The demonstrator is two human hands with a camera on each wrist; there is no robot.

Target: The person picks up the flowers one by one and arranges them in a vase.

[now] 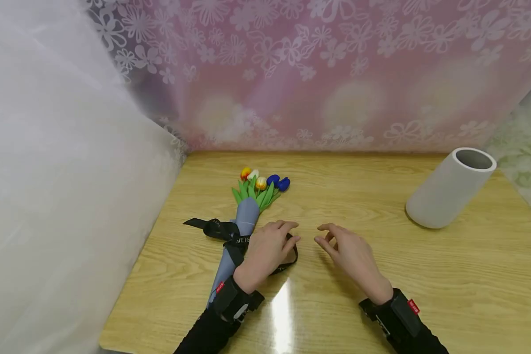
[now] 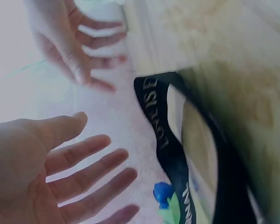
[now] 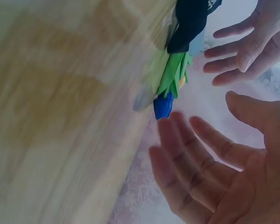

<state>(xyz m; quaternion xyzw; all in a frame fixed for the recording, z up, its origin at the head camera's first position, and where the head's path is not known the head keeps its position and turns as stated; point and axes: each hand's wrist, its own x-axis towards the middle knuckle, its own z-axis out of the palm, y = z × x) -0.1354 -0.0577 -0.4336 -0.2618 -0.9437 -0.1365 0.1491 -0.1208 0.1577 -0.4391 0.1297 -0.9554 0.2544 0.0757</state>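
Note:
A bouquet of artificial tulips in blue-grey wrapping paper lies on the table, its red-orange, white, yellow and blue blooms facing the back. Round its middle runs a black ribbon with pale lettering; one loop stands out to the right. My left hand hovers over the bouquet's right side beside that loop, fingers spread in the left wrist view and holding nothing. To the right, above bare wood, is my right hand, its fingers loosely bent and apart from everything. The left hand hides part of the ribbon and wrapping.
A white cylindrical vase with a dark opening stands at the table's back right. The wooden table meets a pink floral curtain behind, and white sheeting hangs along the left.

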